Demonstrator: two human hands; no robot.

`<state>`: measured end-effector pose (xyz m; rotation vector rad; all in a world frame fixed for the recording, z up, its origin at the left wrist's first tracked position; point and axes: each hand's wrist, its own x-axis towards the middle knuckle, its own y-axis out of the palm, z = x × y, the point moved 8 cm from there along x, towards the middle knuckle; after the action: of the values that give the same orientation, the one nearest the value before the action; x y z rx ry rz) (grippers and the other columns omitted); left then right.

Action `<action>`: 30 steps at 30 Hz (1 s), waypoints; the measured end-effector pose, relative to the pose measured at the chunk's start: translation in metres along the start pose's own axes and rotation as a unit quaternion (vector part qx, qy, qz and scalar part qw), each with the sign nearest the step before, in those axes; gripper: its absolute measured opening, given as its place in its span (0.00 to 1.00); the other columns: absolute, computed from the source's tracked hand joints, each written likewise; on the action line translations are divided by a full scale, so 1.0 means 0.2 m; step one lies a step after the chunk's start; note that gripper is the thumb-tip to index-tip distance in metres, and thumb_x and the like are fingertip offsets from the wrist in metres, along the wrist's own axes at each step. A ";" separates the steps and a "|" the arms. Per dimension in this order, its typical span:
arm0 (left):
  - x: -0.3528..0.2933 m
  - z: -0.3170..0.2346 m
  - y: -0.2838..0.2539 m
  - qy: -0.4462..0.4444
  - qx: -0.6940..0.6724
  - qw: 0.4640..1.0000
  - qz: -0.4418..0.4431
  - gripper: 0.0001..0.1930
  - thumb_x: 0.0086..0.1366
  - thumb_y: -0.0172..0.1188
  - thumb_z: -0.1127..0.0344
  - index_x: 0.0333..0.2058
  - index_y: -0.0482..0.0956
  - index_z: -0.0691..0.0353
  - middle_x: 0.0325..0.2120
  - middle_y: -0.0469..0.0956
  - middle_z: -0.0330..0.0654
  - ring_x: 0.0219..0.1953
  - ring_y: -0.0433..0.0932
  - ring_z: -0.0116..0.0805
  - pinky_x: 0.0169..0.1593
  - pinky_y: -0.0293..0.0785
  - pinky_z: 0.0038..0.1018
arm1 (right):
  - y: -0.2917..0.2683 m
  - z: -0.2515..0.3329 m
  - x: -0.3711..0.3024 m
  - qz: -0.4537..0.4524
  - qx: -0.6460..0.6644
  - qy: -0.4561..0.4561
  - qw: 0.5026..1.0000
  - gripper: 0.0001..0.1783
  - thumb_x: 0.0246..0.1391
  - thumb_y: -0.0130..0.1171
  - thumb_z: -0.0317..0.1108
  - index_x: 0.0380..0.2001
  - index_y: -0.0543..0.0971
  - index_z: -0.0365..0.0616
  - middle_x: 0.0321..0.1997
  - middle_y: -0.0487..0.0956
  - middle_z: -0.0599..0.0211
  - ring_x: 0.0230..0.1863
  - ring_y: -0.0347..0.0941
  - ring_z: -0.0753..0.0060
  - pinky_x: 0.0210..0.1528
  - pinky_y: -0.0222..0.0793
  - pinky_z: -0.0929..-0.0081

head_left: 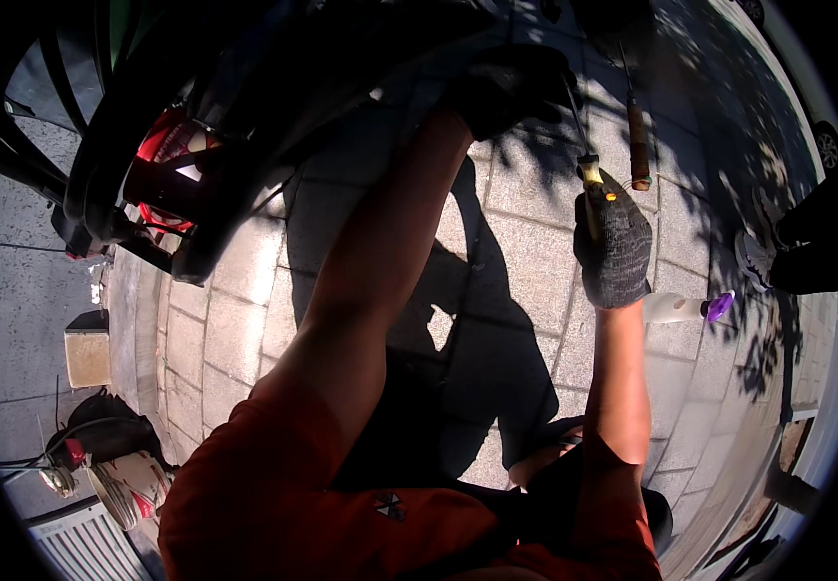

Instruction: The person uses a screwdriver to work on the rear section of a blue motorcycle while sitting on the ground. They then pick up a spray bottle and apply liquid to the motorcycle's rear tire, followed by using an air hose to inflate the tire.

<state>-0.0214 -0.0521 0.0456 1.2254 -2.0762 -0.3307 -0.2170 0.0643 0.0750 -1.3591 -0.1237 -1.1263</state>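
My left hand point(508, 89), in a dark glove, reaches up to the dark underside of a vehicle point(274, 68) and rests against it. Whether it grips anything is hidden in shadow. My right hand point(615, 247), in a grey knit glove, is shut on a yellow-handled tool point(590, 174) whose thin shaft points up toward the left hand. A second tool with a brown wooden handle point(639, 145) lies on the paving just right of it. Both my arms wear orange sleeves.
Grey paving stones point(526, 261) cover the ground. A white bottle with a purple cap point(690, 308) lies by my right wrist. A red part point(169, 145) shows at the left. Another person's shoe point(756, 257) is at right. Buckets point(128, 489) stand at lower left.
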 end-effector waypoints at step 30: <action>-0.04 0.11 0.17 -0.091 0.067 0.991 -0.070 0.23 0.74 0.57 0.57 0.60 0.72 0.65 0.54 0.78 0.55 0.51 0.83 0.52 0.44 0.88 0.40 | 0.39 -0.13 -0.14 0.029 0.865 0.339 0.369 0.23 0.64 0.53 0.45 0.54 0.73 0.39 0.26 0.76 0.65 0.14 0.62 0.72 0.18 0.60 0.75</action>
<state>-0.0562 -0.0297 0.0448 1.4742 -2.2013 -0.3845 -0.1906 0.0440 -0.0062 1.0668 -0.4628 -0.6872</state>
